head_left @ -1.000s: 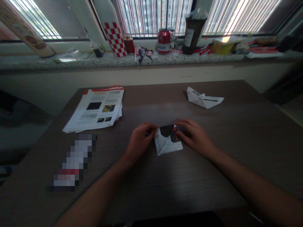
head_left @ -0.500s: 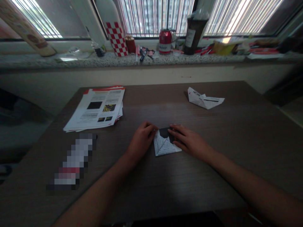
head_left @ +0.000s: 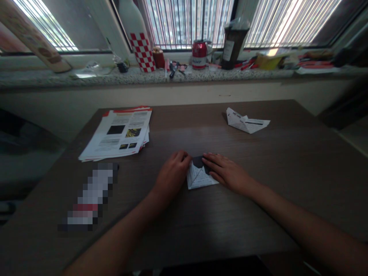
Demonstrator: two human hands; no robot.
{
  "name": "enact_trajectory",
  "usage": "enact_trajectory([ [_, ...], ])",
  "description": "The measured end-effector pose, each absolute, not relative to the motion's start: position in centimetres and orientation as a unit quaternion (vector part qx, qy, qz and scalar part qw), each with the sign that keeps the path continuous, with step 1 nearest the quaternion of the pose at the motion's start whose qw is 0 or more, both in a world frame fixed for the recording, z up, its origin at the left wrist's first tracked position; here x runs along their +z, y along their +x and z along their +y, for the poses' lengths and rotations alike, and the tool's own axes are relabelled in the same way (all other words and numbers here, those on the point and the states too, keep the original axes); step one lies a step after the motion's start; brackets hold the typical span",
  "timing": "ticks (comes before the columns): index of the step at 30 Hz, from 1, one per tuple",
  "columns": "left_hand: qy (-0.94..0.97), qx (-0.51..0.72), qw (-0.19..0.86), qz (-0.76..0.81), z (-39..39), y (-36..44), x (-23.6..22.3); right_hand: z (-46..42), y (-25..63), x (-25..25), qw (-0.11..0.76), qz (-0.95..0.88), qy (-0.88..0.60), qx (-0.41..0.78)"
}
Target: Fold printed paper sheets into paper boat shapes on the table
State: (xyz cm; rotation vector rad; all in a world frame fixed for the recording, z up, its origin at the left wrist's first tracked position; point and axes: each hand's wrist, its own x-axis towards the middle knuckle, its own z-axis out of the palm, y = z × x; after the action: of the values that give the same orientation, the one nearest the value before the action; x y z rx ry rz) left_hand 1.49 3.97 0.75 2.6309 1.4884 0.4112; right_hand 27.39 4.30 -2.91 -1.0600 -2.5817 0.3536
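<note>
A small folded sheet of printed paper (head_left: 199, 179), white with a dark patch along its far side, lies on the table between my hands. My left hand (head_left: 174, 168) has its fingers curled in and pinches the paper's far left corner. Across the right part of the paper, my right hand (head_left: 225, 170) lies flat with outstretched fingers, covering that edge. Farther back on the right stands a folded paper boat (head_left: 247, 122) made of similar printed paper, touched by neither hand.
A stack of printed sheets (head_left: 115, 134) lies at the back left of the brown table (head_left: 178, 230), with a blurred-out oblong object (head_left: 90, 195) nearer me. The stone windowsill (head_left: 100, 79) holds a checkered bottle (head_left: 142, 51), a red can (head_left: 199, 55) and a dark cup (head_left: 232, 46).
My right hand has shifted slightly left, its fingers reaching a little farther over the paper. My left hand still holds the corner. The whole view has tilted slightly.
</note>
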Motion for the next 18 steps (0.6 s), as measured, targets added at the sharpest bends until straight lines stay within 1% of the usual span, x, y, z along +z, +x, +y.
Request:
enact_trajectory([
  [2,0.870,0.120,0.040,0.477,3.1,1.7,0.9,4.3,27.4,-3.0,0.166,-0.905,-0.373,0.121],
  [6,0.894,0.104,0.084,0.427,0.9,1.9,-0.1,4.3,27.4,-3.2,0.169,-0.907,-0.369,0.111],
  [12,0.889,0.080,0.106,0.439,-0.7,1.2,-1.9,4.3,27.5,-2.9,0.160,-0.913,-0.359,0.108],
  [18,0.888,0.088,0.105,0.438,-0.7,1.2,-2.0,4.1,27.8,-2.4,0.135,-0.925,-0.339,0.108],
])
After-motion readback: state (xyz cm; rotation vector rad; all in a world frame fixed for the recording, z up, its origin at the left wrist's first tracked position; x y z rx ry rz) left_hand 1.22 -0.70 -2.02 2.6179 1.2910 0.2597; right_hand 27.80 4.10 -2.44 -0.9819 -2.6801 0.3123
